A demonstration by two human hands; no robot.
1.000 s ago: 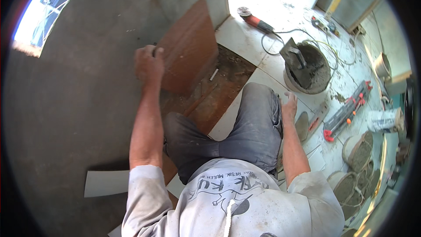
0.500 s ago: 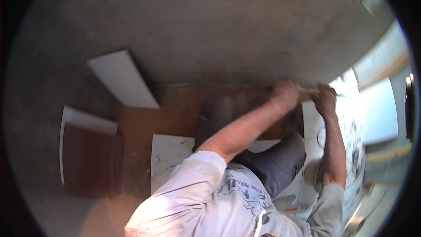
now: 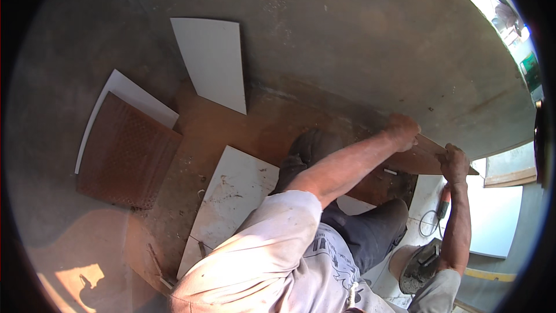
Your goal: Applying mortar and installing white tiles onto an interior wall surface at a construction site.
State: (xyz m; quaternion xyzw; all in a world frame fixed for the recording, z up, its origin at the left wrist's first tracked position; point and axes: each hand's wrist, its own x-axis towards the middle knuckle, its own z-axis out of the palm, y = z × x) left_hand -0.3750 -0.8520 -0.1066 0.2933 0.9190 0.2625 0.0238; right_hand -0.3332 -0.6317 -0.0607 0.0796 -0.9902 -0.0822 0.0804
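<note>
Your left hand (image 3: 403,131) and right hand (image 3: 453,163) both closed on the brown tile's (image 3: 425,159) edges against the grey wall (image 3: 359,40), bare floor (image 3: 231,133) open leftward.

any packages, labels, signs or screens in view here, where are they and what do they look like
No packages, signs or screens show.
Printed design: on the front of the person's pale grey shirt, bottom centre, dark curved marks.
Brown tile: held by left hand and right hand, bears no label.

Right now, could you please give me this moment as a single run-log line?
left hand: on top edge of brown tile | right hand: grips its right end | tile: against grey wall | person: kneeling | white tile: on floor
</note>
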